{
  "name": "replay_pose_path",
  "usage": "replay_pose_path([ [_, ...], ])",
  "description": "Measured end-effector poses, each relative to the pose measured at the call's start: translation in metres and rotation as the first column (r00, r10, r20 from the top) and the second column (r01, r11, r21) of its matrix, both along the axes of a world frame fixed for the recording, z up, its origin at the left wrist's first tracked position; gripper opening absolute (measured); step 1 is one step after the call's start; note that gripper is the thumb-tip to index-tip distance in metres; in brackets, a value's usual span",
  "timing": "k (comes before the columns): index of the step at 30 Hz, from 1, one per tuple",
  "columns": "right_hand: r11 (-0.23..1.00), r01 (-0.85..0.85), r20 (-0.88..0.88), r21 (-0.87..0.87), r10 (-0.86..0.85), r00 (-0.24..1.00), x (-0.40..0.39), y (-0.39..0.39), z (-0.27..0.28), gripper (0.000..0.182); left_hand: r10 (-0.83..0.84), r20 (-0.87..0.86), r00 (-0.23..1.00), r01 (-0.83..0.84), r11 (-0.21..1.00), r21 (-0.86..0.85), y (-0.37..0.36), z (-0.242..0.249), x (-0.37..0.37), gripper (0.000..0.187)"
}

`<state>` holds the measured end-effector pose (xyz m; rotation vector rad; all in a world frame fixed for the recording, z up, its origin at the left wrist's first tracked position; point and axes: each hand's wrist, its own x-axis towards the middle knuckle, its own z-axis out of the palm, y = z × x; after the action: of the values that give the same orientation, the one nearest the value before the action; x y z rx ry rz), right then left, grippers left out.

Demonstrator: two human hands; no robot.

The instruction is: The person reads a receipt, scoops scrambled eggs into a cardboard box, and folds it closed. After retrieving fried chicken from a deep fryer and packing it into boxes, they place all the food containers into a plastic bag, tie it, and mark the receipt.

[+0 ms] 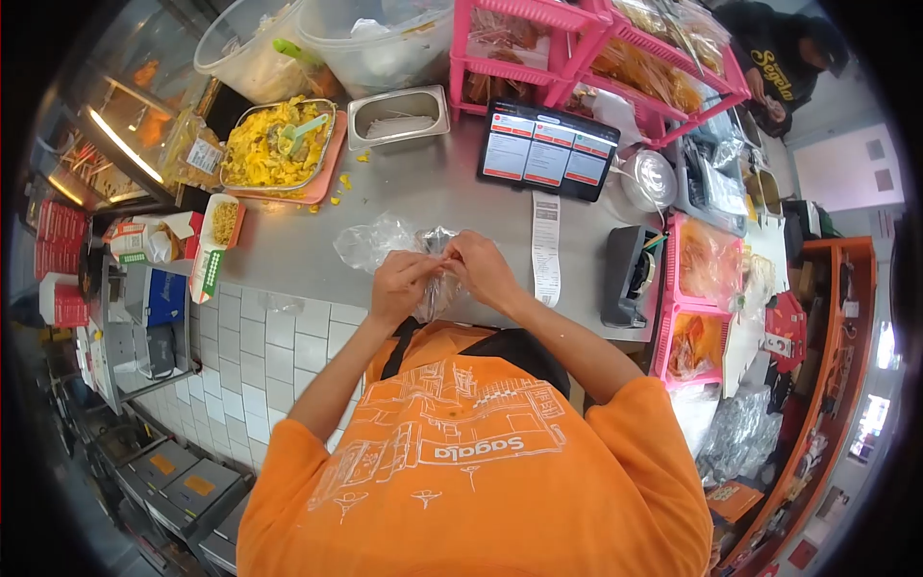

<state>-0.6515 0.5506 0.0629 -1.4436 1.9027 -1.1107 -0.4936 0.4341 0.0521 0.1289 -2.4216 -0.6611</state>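
Note:
My left hand (pixel 401 287) and my right hand (pixel 483 274) meet over the near edge of the steel counter (pixel 317 240). The fingers of both are pinched together on a clear plastic bag (pixel 439 294), which hangs below them in front of my orange shirt. Exactly how the bag's edge lies between the fingertips is hidden. Just beyond my hands, more crumpled clear plastic (pixel 373 242) lies on the counter. To the right of my right hand is a long printed receipt (pixel 546 252), below a tablet (pixel 548 149) with order panels on its screen.
A tray of yellow food (pixel 252 154) with a green-handled utensil stands at the back left, beside a steel pan (pixel 398 115). Pink racks (pixel 500 67) with bagged food rise behind the tablet. A dark printer-like device (pixel 630 276) stands at the right. Another person (pixel 784 62) is at the far right.

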Motion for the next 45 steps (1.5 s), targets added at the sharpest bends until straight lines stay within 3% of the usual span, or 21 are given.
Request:
replay_pose_path([
  [2, 0.994, 0.083, -0.102, -0.074, -0.090, 0.991, 0.005, -0.001, -0.007, 0.012, 0.273, 0.044, 0.961, -0.267, 0.878, 0.397, 0.013, -0.001, -0.005, 0.016],
  [4, 0.971, 0.233, 0.183, -0.053, -0.220, 0.958, 0.014, -0.007, -0.004, 0.010, 0.315, 0.038, 0.948, -0.293, 0.824, 0.485, 0.020, 0.001, -0.005, 0.015],
  [8, 0.945, 0.311, 0.217, -0.100, -0.284, 0.934, 0.030, -0.015, -0.013, 0.009, 0.379, -0.006, 0.925, -0.299, 0.737, 0.606, 0.021, -0.009, 0.000, 0.015],
  [11, 0.944, 0.327, 0.393, 0.035, -0.314, 0.864, 0.032, -0.013, -0.014, 0.013, 0.388, 0.014, 0.921, -0.303, 0.696, 0.650, 0.023, -0.004, 0.003, 0.014],
  [18, 0.931, 0.366, 0.416, 0.018, -0.339, 0.843, 0.027, -0.011, -0.006, 0.016, 0.406, 0.014, 0.914, -0.309, 0.670, 0.675, 0.023, -0.001, 0.003, 0.012],
  [20, 0.932, 0.361, 0.422, 0.034, -0.341, 0.840, 0.027, -0.010, -0.007, 0.015, 0.385, -0.012, 0.923, -0.295, 0.727, 0.621, 0.023, -0.002, 0.004, 0.012],
  [22, 0.938, 0.344, 0.269, -0.045, -0.321, 0.908, 0.028, -0.009, -0.013, 0.012, 0.370, -0.030, 0.928, -0.280, 0.752, 0.597, 0.020, -0.003, 0.004, 0.013],
  [26, 0.941, 0.329, 0.295, -0.082, -0.293, 0.910, 0.027, -0.007, -0.017, 0.011, 0.377, 0.000, 0.926, -0.304, 0.746, 0.593, 0.021, 0.001, 0.004, 0.012],
  [29, 0.963, 0.245, 0.062, -0.115, -0.240, 0.969, 0.021, -0.001, -0.019, 0.012, 0.415, 0.056, 0.908, -0.369, 0.731, 0.575, 0.024, -0.008, 0.004, 0.011],
  [31, 0.972, 0.153, -0.015, -0.180, -0.158, 0.987, 0.019, 0.000, -0.018, 0.012, 0.412, 0.158, 0.898, -0.414, 0.665, 0.622, 0.029, -0.014, 0.004, 0.023],
  [32, 0.977, 0.124, -0.022, -0.173, -0.130, 0.991, 0.020, -0.003, -0.007, 0.013, 0.377, 0.119, 0.918, -0.364, 0.687, 0.630, 0.026, -0.014, 0.006, 0.020],
  [33, 0.979, 0.147, 0.075, -0.142, -0.137, 0.988, 0.020, -0.007, -0.002, 0.012, 0.354, 0.110, 0.929, -0.345, 0.716, 0.607, 0.022, -0.012, 0.008, 0.018],
  [34, 0.985, 0.174, 0.264, 0.014, -0.171, 0.949, 0.018, -0.008, -0.001, 0.014, 0.338, 0.015, 0.941, -0.292, 0.787, 0.544, 0.018, -0.015, 0.008, 0.017],
  [36, 0.985, 0.143, 0.349, 0.099, -0.169, 0.922, 0.016, -0.012, -0.005, 0.015, 0.347, -0.001, 0.938, -0.291, 0.786, 0.546, 0.018, -0.009, 0.014, 0.017],
  [37, 0.989, 0.123, 0.344, 0.088, -0.146, 0.928, 0.016, -0.014, -0.006, 0.015, 0.323, -0.061, 0.944, -0.241, 0.805, 0.542, 0.020, -0.009, 0.012, 0.018],
  [38, 0.995, 0.087, 0.207, 0.045, -0.094, 0.974, 0.015, -0.015, -0.007, 0.017, 0.283, -0.124, 0.951, -0.176, 0.826, 0.536, 0.018, -0.010, 0.008, 0.018],
  [39, 0.998, 0.053, 0.065, 0.016, -0.054, 0.996, 0.013, -0.012, -0.005, 0.018, 0.285, -0.135, 0.949, -0.214, 0.897, 0.387, 0.014, -0.011, 0.008, 0.018],
  [40, 0.998, 0.059, 0.059, 0.022, -0.060, 0.996, 0.004, -0.005, -0.014, 0.018, 0.280, -0.139, 0.950, -0.206, 0.895, 0.395, 0.016, -0.011, 0.007, 0.018],
  [42, 0.873, 0.481, 0.071, -0.085, -0.476, 0.876, -0.026, 0.005, -0.040, 0.020, 0.296, -0.067, 0.953, -0.242, 0.875, 0.419, 0.013, -0.011, 0.008, 0.019],
  [43, 0.874, 0.479, 0.065, -0.088, -0.474, 0.878, -0.048, 0.018, -0.038, 0.020, 0.269, -0.071, 0.961, -0.219, 0.888, 0.405, 0.007, -0.017, 0.011, 0.020],
  [45, 0.687, 0.719, -0.260, -0.106, -0.717, 0.647, -0.083, 0.054, -0.031, 0.024, 0.271, -0.066, 0.960, -0.217, 0.872, 0.438, 0.007, -0.013, 0.014, 0.018],
])
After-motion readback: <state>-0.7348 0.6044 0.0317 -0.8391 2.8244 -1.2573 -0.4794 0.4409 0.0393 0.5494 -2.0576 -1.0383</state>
